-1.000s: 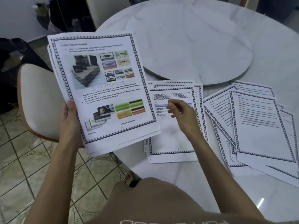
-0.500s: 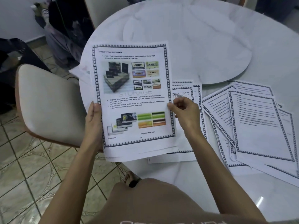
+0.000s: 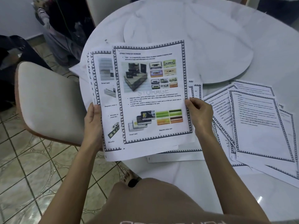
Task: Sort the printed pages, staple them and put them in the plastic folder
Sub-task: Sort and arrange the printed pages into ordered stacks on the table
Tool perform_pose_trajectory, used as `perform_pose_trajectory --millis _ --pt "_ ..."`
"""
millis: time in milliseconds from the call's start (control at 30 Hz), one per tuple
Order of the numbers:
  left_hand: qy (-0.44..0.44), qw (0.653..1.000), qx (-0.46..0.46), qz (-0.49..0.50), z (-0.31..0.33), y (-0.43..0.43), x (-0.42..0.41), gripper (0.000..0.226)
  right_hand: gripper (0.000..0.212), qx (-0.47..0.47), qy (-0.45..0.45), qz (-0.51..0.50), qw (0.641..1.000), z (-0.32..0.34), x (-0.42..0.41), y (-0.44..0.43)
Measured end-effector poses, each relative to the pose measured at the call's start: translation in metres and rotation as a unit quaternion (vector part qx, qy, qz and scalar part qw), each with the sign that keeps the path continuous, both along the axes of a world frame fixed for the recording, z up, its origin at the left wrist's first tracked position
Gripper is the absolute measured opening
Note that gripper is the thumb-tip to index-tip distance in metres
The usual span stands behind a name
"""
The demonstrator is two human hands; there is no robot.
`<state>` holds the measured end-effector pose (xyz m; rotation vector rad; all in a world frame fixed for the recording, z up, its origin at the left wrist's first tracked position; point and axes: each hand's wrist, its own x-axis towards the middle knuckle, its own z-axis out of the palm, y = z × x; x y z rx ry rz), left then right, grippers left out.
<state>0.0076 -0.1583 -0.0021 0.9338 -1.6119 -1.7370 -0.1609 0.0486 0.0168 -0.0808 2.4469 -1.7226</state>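
White marble-patterned bench [image 3: 186,183], round, fills the upper and right part of the view, with the person standing at its near edge.

The left hand [image 3: 93,125] grips the left edge of a stack of printed pages [image 3: 113,152], fingers curled behind the sheets, holding it tilted above the bench edge. The right hand [image 3: 200,113] pinches the right edge of the top page [image 3: 152,92] between thumb and fingers. That sheet, headed "Other types of storage" and carrying colour pictures of cassettes and cards, sits shifted rightward off the page beneath [image 3: 103,94], so a strip of the lower sheet with its own small pictures shows on the left.

Behind the held stack, a pile [image 3: 196,89] of bordered sheets lies flat on the bench, mostly covered; only its right and lower edges peek out. Just right of the right hand, a fanned spread of pages [image 3: 258,123] with text lies overlapping, reaching the frame's right edge.

Farther back, a round turntable [image 3: 194,38] rests at the bench's middle. To the left stands a cream-seated chair [image 3: 47,101] over a tiled floor [image 3: 24,167], and a foot [image 3: 131,178] shows under the bench edge.
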Motion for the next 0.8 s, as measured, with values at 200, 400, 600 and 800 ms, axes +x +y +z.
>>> perform_pose_trajectory --millis 200,400,600,800 --pt "-0.010 1.000 -0.005 0.008 -0.004 -0.009 0.007 0.023 0.018 0.035 -0.011 -0.084 0.996 -0.013 -0.026 0.034" --pt "-0.002 1.000 -0.015 0.018 -0.002 -0.014 0.013 0.023 0.017 0.086 -0.008 -0.108 0.990 -0.032 -0.032 0.060" --pt "0.002 0.999 -0.001 0.045 -0.001 -0.023 0.021 0.022 0.021 0.144 0.005 -0.093 0.985 -0.051 -0.023 0.066" --pt "0.012 0.998 0.005 0.059 0.004 -0.026 0.023 0.018 0.038 0.195 0.028 -0.082 0.977 -0.060 -0.018 0.061"
